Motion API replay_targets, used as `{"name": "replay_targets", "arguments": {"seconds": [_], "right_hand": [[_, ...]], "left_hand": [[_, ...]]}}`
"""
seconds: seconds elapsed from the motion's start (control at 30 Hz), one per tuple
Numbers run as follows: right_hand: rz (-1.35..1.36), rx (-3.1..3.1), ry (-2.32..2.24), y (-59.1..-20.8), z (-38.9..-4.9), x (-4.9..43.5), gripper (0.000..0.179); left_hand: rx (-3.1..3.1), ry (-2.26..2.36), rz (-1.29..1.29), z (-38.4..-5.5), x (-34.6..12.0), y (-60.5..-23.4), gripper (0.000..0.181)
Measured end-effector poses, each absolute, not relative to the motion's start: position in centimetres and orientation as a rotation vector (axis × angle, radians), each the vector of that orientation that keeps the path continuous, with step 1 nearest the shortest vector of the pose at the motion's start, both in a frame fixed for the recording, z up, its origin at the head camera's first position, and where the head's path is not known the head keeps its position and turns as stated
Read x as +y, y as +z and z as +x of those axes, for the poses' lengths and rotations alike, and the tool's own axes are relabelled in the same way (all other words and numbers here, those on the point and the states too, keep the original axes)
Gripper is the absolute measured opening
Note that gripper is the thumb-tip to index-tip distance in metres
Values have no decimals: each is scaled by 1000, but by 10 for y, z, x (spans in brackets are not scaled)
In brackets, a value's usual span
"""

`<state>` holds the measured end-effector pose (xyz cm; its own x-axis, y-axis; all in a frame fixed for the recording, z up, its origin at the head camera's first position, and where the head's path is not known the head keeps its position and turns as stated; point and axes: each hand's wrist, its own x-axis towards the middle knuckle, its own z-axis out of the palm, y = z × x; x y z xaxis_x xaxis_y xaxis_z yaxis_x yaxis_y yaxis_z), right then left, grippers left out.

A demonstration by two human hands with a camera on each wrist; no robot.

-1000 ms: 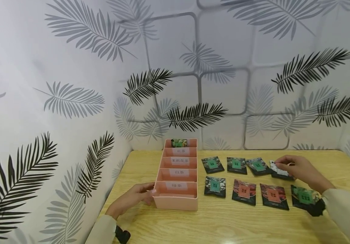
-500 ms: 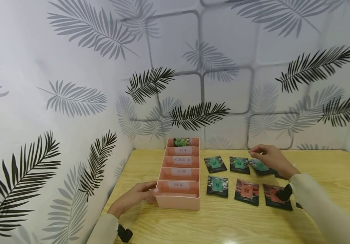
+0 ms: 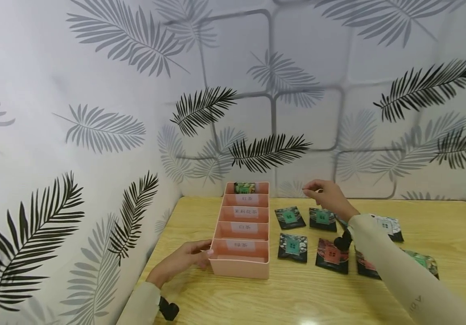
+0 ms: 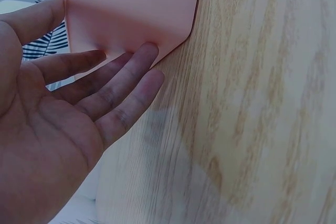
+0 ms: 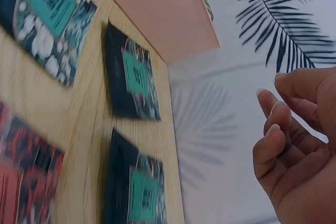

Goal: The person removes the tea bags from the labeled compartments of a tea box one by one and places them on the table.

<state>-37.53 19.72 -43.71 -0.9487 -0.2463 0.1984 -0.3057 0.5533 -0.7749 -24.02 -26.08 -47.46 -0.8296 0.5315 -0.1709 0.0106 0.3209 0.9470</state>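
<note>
A long pink box with labelled compartments stands on the wooden table. At its near left corner my left hand touches the wall with extended fingertips; the left wrist view shows the fingers against the pink side. My right hand is raised over the back row of tea packets, fingers loosely bent and nothing between them in the right wrist view. Below it lie a green-labelled packet and, to its left, another green-labelled packet. A green packet sits in the farthest compartment.
Nearer me lie a white-flowered packet, a red packet and another red packet partly under the right sleeve. Farther right are a white packet and a green packet. A leaf-patterned wall borders the table.
My right hand has left the white packet at the right and travelled left and upward over the back row, toward the box. My left hand has stayed at the box corner.
</note>
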Motion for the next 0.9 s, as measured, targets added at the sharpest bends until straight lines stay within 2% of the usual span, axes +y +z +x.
{"name": "replay_targets", "arguments": {"seconds": [0.4, 0.9], "right_hand": [[593, -2670, 1375, -431, -399, 131, 22], [548, -2712, 1402, -428, -424, 77, 24]], "left_hand": [[2106, 1554, 480, -242, -263, -477, 50], [2115, 1567, 487, -242, -266, -479, 52]]}}
